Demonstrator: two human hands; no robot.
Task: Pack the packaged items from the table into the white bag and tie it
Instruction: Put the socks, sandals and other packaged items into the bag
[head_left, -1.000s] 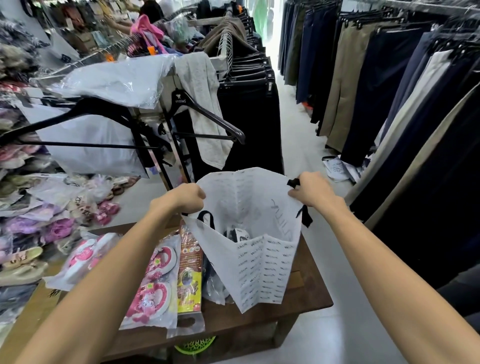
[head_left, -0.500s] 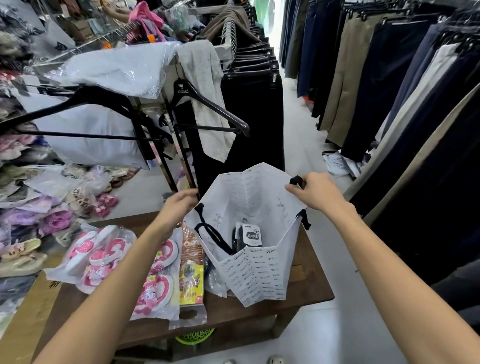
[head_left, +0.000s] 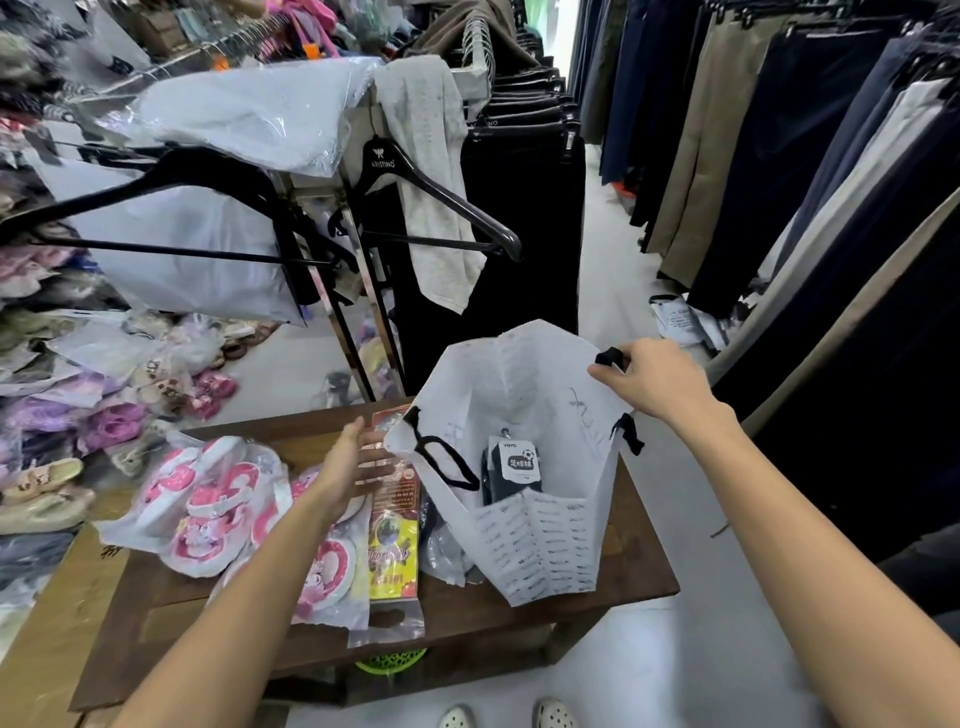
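The white bag (head_left: 540, 540) with black ribbon handles stands open on the wooden table (head_left: 639, 566). A dark packaged item with a white label (head_left: 514, 465) lies inside it. My right hand (head_left: 649, 382) grips the bag's far right rim by the black handle. My left hand (head_left: 358, 462) hovers with fingers spread just left of the bag, above a red and yellow packet (head_left: 392, 551). Pink slippers in clear plastic (head_left: 208, 504) and another pink packaged pair (head_left: 324, 571) lie further left. A clear packet (head_left: 447, 558) is wedged against the bag's left side.
A rail with black hangers (head_left: 441, 192), plastic-wrapped clothing and a grey towel (head_left: 436, 171) stands behind the table. Dark trousers hang along the right (head_left: 779, 156). Piles of packaged slippers (head_left: 62, 415) cover the left. My shoes (head_left: 509, 717) show at the table's front edge.
My left hand let go of the bag's left rim and dropped toward the packets on the table. The bag's mouth fell further open, and my right hand kept its hold.
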